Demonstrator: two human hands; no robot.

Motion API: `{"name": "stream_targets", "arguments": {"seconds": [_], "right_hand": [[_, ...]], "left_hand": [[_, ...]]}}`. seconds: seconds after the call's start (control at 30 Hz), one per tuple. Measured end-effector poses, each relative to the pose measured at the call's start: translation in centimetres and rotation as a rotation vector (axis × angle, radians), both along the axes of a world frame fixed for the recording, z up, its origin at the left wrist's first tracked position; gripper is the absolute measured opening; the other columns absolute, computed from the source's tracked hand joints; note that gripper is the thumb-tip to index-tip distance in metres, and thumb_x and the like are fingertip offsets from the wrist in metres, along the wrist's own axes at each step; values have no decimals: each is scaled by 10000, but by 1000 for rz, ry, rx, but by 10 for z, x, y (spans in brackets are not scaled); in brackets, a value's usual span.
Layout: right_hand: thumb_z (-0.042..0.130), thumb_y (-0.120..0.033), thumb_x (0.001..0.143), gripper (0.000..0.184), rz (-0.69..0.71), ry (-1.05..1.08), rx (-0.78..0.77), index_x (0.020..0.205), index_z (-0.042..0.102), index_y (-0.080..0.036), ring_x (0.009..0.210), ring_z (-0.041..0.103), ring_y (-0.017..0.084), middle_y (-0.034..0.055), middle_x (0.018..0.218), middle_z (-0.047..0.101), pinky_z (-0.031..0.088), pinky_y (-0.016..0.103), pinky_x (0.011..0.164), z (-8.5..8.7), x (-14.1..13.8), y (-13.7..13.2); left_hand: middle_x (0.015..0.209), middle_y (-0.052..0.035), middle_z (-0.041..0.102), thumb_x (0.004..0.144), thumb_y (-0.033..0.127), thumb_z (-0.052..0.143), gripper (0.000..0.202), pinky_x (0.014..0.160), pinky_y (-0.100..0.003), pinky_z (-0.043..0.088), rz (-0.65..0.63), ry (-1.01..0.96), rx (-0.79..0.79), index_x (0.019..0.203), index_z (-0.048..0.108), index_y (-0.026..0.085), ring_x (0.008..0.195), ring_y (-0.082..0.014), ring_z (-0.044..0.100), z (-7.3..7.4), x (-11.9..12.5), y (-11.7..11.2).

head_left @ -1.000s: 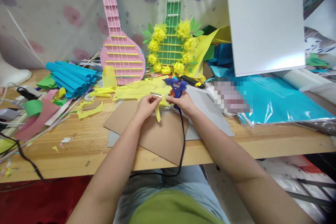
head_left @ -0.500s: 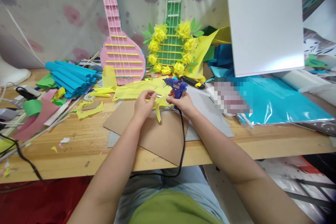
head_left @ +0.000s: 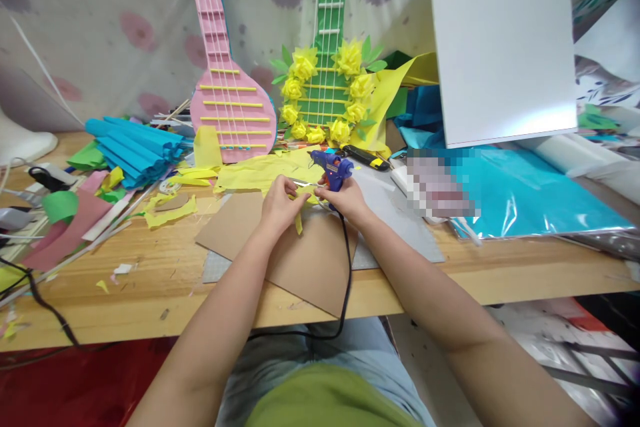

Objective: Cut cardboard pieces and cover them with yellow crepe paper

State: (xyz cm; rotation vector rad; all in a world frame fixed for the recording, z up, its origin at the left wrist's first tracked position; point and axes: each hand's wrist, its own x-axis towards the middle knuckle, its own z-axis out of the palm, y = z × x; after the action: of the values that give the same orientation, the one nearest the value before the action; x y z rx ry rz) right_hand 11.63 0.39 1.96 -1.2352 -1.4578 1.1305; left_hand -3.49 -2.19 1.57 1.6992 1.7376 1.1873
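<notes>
My right hand [head_left: 345, 199] is closed around the handle of a blue glue gun [head_left: 336, 171], whose nozzle points up and left. The gun's black cord [head_left: 349, 260] runs down over the table edge. My left hand [head_left: 284, 203] pinches a narrow strip of yellow crepe paper [head_left: 299, 224], one end hanging below the thumb. A thin pale, shiny piece [head_left: 303, 183] spans the gap between the two hands; its kind is unclear. Brown cardboard [head_left: 310, 267] lies under my hands on a grey mat [head_left: 400, 233]. My fingertips are partly hidden.
Behind stand a pink paper guitar [head_left: 233, 110] and a green one [head_left: 327, 90] with yellow paper flowers. A yellow-black cutter [head_left: 367, 157] lies beyond the glue gun. Blue crepe paper [head_left: 135, 147] and scraps lie left; a white board [head_left: 505, 57] and wrapped blue sheets [head_left: 540, 193] are right.
My left hand has moved slightly right, its thumb now over the yellow strip and closer to my right hand. The glue gun has shifted a little left and down.
</notes>
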Motion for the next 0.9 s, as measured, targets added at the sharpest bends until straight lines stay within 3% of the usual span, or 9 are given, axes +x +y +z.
{"name": "stream_targets", "arguments": {"seconds": [0.1,0.2,0.33,0.47,0.57,0.73,0.9], "right_hand": [[661,-290,565,263,-4,-42,30,771,556,-165,568,582,141,-24,566,580,468,288,629,-4,-2,0],[662,-293,566,269,-35,-15,42,778,554,-168,587,592,148,-18,589,590,479,302,649,-4,-2,1],[680,-301,545,289,-101,89,53,760,535,-172,572,576,133,-27,613,577,490,316,655,1,4,2],[691,-293,532,291,-99,143,47,745,536,-169,547,558,115,-38,618,558,486,313,638,3,10,5],[702,-283,519,303,-82,178,30,742,533,-167,536,556,106,-34,647,560,488,313,626,3,11,5],[699,-275,520,292,-82,180,26,737,532,-174,542,560,111,-38,631,562,497,325,639,3,9,4],[702,-274,509,297,-75,207,7,726,523,-180,538,548,114,-47,578,549,497,324,643,4,9,3]], "left_hand": [[837,5,569,661,218,626,230,631,-257,418,-37,19,-35,765,421,210,720,-132,553,-2,1,-2],[883,-1,568,614,193,662,335,628,-261,416,-83,8,-65,869,446,217,730,-138,559,-3,2,-4],[942,-25,575,585,294,722,485,627,-250,432,-138,-263,-29,988,467,204,719,-122,559,0,2,-1],[656,21,542,755,383,560,218,508,-220,418,9,-557,-17,778,509,172,496,-81,500,3,-6,6],[462,67,430,798,412,504,280,430,-204,374,82,-540,-38,642,458,184,368,-71,420,2,-14,9],[433,61,442,752,420,578,354,445,-193,387,-17,-457,-102,554,407,182,398,-73,460,3,-10,5],[624,26,579,574,264,747,306,530,-229,479,-171,-653,-287,732,508,156,582,-113,583,9,-3,0]]}}
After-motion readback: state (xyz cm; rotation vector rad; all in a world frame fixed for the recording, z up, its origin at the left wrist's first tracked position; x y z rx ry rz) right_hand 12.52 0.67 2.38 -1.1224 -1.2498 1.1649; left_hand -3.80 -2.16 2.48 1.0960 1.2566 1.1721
